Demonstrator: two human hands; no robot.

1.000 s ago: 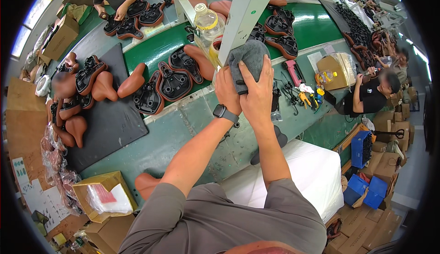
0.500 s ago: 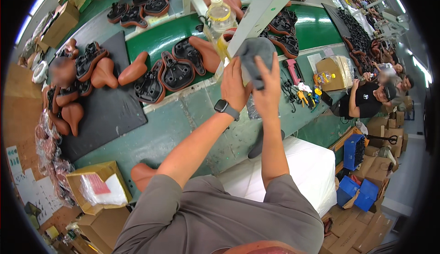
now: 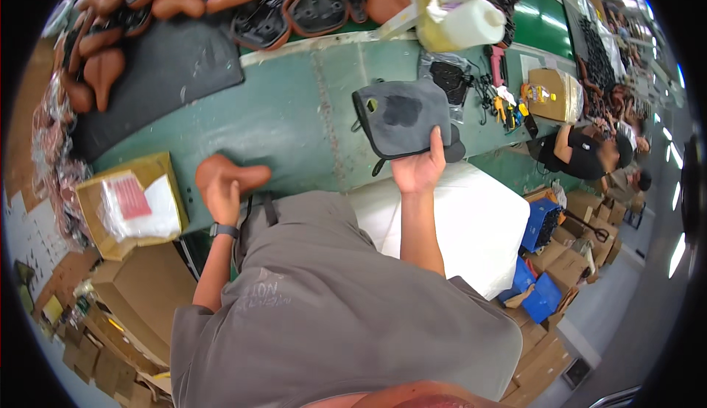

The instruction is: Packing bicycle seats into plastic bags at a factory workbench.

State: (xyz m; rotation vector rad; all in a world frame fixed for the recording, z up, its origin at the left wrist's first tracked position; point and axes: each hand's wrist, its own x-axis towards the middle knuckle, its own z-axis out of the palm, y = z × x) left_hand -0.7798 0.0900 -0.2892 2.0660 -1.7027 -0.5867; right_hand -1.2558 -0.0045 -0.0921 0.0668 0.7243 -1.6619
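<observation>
My left hand (image 3: 223, 200) grips a brown bicycle saddle (image 3: 254, 177) at the table's near edge, beside an open carton. In my right hand (image 3: 420, 169) is a grey cloth (image 3: 412, 132) with a dark, damp-looking patch. The thumb lies on top of it and the other fingers are hidden beneath. A dark rounded thing (image 3: 457, 147) shows partly behind the cloth's right side; its kind cannot be made out.
Brown saddles with black undersides (image 3: 317, 4) line the far side. A large bottle (image 3: 471, 23) stands by a white post. Hand tools (image 3: 504, 106) and a carton (image 3: 549, 93) lie right, near a co-worker (image 3: 582, 154). A carton with plastic bags (image 3: 177, 202) stands left.
My hands have moved apart and nearer. The left has left the dark grey bundle and taken hold of the saddle; the right holds the cloth, now spread out. The view has tilted downward.
</observation>
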